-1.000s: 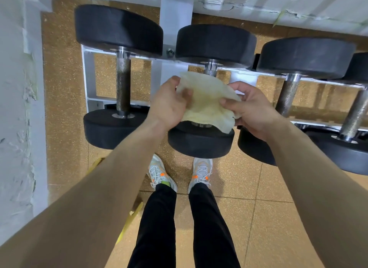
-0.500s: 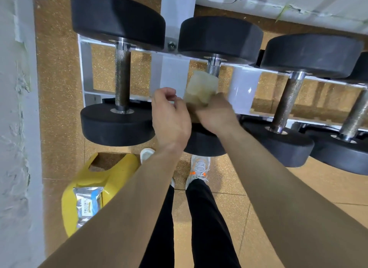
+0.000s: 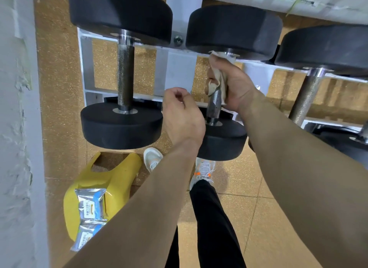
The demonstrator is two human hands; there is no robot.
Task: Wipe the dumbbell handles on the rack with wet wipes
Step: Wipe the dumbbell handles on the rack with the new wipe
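Observation:
Black dumbbells with knurled metal handles lie on a white rack (image 3: 87, 72). My right hand (image 3: 237, 86) grips the upper part of the middle dumbbell's handle (image 3: 215, 103) through a yellowish wet wipe (image 3: 218, 78), close under the far weight plate (image 3: 235, 30). My left hand (image 3: 182, 120) hovers just left of that handle with its fingers loosely curled, holding nothing. The left dumbbell's handle (image 3: 125, 76) stands bare. A third dumbbell's handle (image 3: 306, 96) shows at the right.
A yellow bag (image 3: 119, 180) lies on the cork-coloured floor at lower left with silver and blue wipe packets (image 3: 90, 206) on it. A rough white wall (image 3: 18, 128) runs along the left. My legs and sneakers (image 3: 203, 170) stand below the rack.
The wipe went from being spread between both hands to wrapped round the middle handle. My right hand slid up the handle with it. My left hand let go and hangs beside the handle.

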